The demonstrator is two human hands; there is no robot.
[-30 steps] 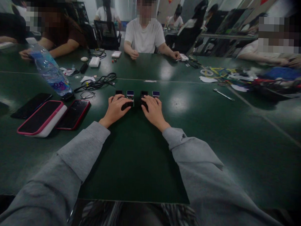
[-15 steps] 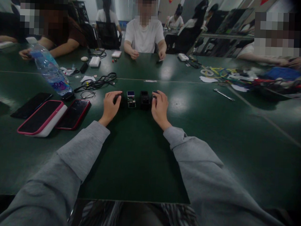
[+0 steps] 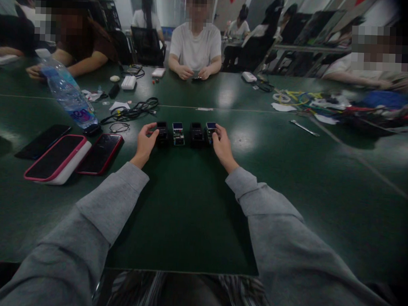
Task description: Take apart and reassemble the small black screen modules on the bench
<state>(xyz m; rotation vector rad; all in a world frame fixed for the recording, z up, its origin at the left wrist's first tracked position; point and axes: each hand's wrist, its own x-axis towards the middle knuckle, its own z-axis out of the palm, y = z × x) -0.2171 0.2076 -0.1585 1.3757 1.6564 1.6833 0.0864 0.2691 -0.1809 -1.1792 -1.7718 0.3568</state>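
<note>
On the dark green table, two black device housings alternate with two small circuit boards with screens in a short row. At the left end stands a black housing (image 3: 162,134). My left hand (image 3: 146,144) is at its left edge, thumb and fingers apart. The inner circuit board (image 3: 178,134) and the inner black housing (image 3: 196,135) lie between my hands, untouched. At the right end is another circuit board (image 3: 210,132), partly covered by my right hand (image 3: 223,148). That hand's thumb and fingers are apart at the board's right edge; whether they touch it is unclear.
Left of my hands are phones (image 3: 102,154), a pink-rimmed case (image 3: 54,159), a tilted water bottle (image 3: 70,95) and black cables (image 3: 135,109). A wrench (image 3: 304,128) and tangled wires (image 3: 346,104) lie to the right. A person opposite (image 3: 195,48) holds a small dark item.
My hands have drawn outward, left and right, uncovering the two end pieces of the row. Across the table, the person's hands have come together at a dark item.
</note>
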